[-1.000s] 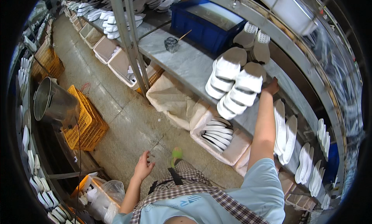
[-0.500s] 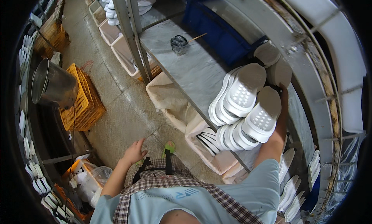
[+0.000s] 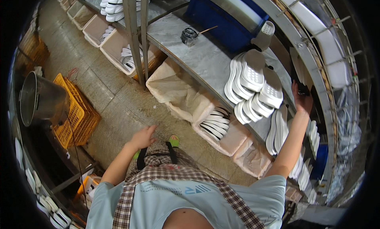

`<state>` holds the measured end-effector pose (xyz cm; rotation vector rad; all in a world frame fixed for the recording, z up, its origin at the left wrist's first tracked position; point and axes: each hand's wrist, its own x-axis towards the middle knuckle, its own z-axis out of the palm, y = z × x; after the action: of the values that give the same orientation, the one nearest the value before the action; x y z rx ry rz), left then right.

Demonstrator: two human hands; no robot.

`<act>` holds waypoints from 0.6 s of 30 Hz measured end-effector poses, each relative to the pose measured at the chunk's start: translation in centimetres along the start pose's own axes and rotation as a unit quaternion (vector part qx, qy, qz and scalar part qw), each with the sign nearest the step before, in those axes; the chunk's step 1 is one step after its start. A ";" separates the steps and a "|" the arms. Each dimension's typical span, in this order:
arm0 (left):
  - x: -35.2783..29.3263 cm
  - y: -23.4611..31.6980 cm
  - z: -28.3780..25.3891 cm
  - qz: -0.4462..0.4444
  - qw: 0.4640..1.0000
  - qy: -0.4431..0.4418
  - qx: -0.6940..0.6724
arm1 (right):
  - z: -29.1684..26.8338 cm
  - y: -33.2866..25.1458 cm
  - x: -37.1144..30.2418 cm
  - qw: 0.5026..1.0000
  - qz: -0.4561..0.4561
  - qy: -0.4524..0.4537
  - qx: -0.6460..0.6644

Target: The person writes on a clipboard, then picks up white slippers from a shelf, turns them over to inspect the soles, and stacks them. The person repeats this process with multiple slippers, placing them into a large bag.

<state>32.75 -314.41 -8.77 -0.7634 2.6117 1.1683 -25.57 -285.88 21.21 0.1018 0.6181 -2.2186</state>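
My right hand reaches past the stacked soles at the far right of the metal table. Its fingers curl at the lower end of a pale shoe sole, held tilted on edge and partly in shadow. Nearer the middle, two leaning stacks of white shoe soles stand on the table, with perforated grey-white faces turned up. Behind them a single sole leans by the blue bin. My left hand hangs over the floor in front of my apron, fingers loosely apart, holding nothing.
A small dark pot with a stick stands on the metal table beside a blue bin. Lined baskets line its edge, one holding white strips. At left, a metal bucket sits by yellow crates.
My right hand has come out from behind the stacks and moved right, taking a sole with it. My view has shifted. The left hand still hangs empty.
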 end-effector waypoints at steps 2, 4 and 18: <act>-0.9 -1.4 -1.2 0.015 1.000 -0.026 0.008 | 2.9 5.4 -4.3 0.994 -0.100 0.016 -0.040; -2.0 -2.8 -2.3 0.017 0.998 -0.052 0.015 | 5.7 10.2 -8.5 1.000 -0.017 0.006 -0.012; -5.2 6.2 -12.1 0.215 0.764 0.104 -0.599 | 5.0 42.8 -20.1 0.908 0.092 -0.113 -0.392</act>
<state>34.48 -317.81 5.28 -0.3896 1.9027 3.1127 19.91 -297.74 13.99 -0.4831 1.2571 -1.6253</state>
